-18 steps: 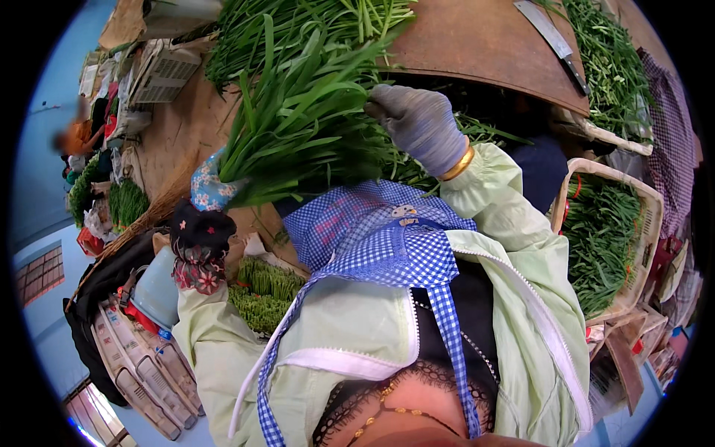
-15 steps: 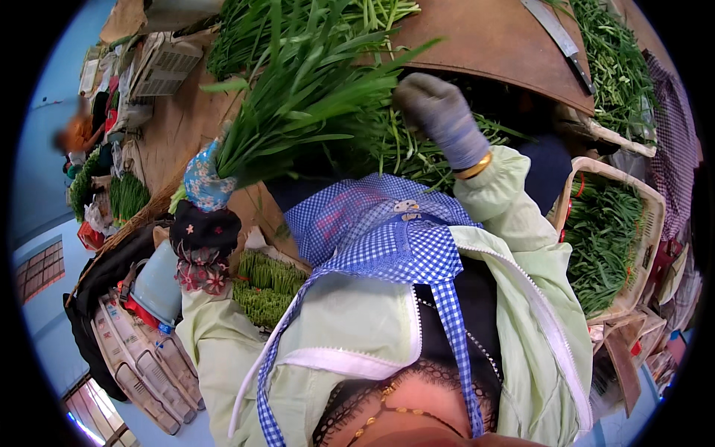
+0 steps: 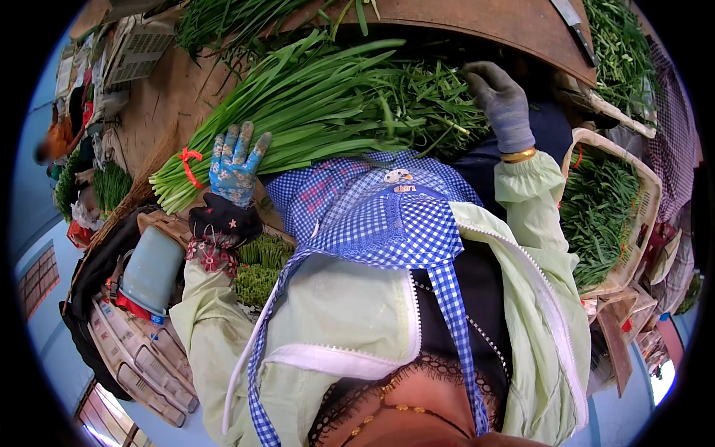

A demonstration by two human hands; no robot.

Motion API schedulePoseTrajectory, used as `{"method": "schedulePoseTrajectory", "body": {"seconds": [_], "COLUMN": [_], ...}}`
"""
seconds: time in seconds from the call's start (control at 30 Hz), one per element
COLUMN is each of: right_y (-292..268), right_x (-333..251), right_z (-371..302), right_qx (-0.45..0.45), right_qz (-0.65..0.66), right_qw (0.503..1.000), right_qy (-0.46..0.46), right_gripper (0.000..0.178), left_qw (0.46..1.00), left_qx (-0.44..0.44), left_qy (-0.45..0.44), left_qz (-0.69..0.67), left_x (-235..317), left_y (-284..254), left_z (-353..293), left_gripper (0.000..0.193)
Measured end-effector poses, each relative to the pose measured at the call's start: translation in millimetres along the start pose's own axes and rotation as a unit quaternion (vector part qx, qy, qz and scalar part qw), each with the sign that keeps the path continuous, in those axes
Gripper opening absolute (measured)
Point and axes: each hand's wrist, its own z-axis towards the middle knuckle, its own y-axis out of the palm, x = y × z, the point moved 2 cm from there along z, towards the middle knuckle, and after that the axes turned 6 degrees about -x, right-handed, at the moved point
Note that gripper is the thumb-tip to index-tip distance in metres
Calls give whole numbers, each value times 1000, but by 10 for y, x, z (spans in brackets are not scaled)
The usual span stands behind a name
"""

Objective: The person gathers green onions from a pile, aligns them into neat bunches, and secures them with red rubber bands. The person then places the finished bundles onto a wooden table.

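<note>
A long bunch of green chives (image 3: 298,112) lies across my lap. Its pale stem ends are at the left, with a red tie (image 3: 191,165) around them. My left hand (image 3: 237,165), in a blue flowered glove, rests on the bunch just beside the tie, fingers extended and spread. My right hand (image 3: 503,104), in a grey glove, is raised over the right end of a heap of loose green leaves (image 3: 436,93). Its fingers are slightly bent and apart, with nothing in them. A blue checked apron (image 3: 372,208) covers my lap below the bunch.
A brown board (image 3: 462,26) spans the top, with a knife (image 3: 575,33) at its right edge. To the right stands a crate (image 3: 648,175) of greens. At the left are tied green bundles (image 3: 261,272), a blue-grey bucket (image 3: 152,270) and a person (image 3: 58,141) farther off.
The chives have come down from upright to lying across my lap. My left hand has opened from its grip on the stems. My right hand has moved right.
</note>
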Motion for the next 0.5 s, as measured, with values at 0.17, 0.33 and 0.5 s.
{"method": "schedulePoseTrajectory", "body": {"seconds": [0.17, 0.33, 0.5], "right_y": [426, 970, 1134], "right_x": [-341, -485, -110], "right_z": [123, -9, -97], "right_qx": [-32, -260, -231], "right_qz": [-190, -308, -213], "right_qw": [973, 915, 949], "right_qy": [-130, 22, 4], "right_gripper": [24, 34, 30], "left_qw": [1000, 1000, 990], "left_qx": [-1, -8, -79], "left_qy": [5, 20, 38], "left_qz": [-10, 6, -115], "left_x": [-6, -14, 22], "left_y": [5, 20, -317], "left_z": [-9, -84, -35], "left_gripper": [62, 56, 70]}}
